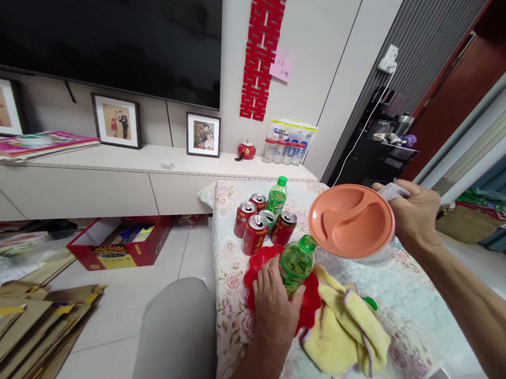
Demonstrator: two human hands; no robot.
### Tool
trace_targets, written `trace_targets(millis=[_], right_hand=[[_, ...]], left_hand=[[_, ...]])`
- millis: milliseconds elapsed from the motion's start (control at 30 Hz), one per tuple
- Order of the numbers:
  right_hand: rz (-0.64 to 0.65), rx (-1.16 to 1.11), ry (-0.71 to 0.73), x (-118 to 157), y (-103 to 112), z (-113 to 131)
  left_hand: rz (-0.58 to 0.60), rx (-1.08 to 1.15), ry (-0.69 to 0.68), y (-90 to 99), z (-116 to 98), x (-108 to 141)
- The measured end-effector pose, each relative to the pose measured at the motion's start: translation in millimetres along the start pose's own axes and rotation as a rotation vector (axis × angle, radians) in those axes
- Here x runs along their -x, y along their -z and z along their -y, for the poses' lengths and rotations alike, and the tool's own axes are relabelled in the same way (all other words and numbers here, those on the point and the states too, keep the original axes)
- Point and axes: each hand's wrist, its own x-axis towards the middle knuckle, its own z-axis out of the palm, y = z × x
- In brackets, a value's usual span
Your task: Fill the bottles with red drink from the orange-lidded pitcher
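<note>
My left hand (pixel 273 300) is curled against a green plastic bottle (pixel 298 261), its fingers at the left side and its thumb in front. The bottle stands over a red scalloped tray (pixel 314 306), which the hand partly hides. My right hand (pixel 417 211) grips the pale handle of a clear jug with an orange lid (pixel 351 220); the lid faces up, and most of the jug's body is hidden below it. Beyond my left hand are several red drink cans (pixel 254 235) and a second green bottle (pixel 276 194). A crumpled yellow cloth (pixel 347 326) lies beside the tray.
A flowered cloth covers the table (pixel 230 276). A green cap (pixel 370 303) lies by the yellow cloth. Behind stands a white cabinet (pixel 179 171) with framed photos, a red pot (pixel 246 150) and jars. A red box (pixel 119 243) and flattened cardboard (pixel 39 334) are on the floor.
</note>
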Motion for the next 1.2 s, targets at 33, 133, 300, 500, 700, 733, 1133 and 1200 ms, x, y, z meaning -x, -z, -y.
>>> trace_targets(millis=[33,133,300,500,700,733,1133,1200], right_hand=[[0.001,0.000,-0.001,0.1,-0.1,-0.1],[0.001,0.002,-0.004,0.1,-0.4,-0.6],[0.001,0.005,-0.001,-0.1,0.1,0.2],[0.001,0.013,0.004,-0.3,0.3,1.1],[-0.004,0.021,0.009,-1.0,-0.3,0.1],[-0.004,0.021,0.009,-0.9,-0.4,0.2],[0.005,0.014,0.004,-1.3,-0.4,1.4],[0.008,0.011,0.004,-1.2,-0.4,1.7]], left_hand=[[0.001,-0.002,-0.001,-0.2,0.0,0.0],[0.006,0.002,-0.003,0.0,0.1,-0.3],[0.019,0.016,0.003,0.6,0.5,-0.7],[0.008,0.014,-0.002,-1.1,1.6,0.2],[0.015,0.007,0.000,-0.4,1.0,-0.6],[0.018,0.005,-0.001,0.1,0.7,-0.8],[0.012,0.012,0.008,0.9,-1.0,-1.0],[0.017,0.011,0.008,0.8,-0.8,-0.8]])
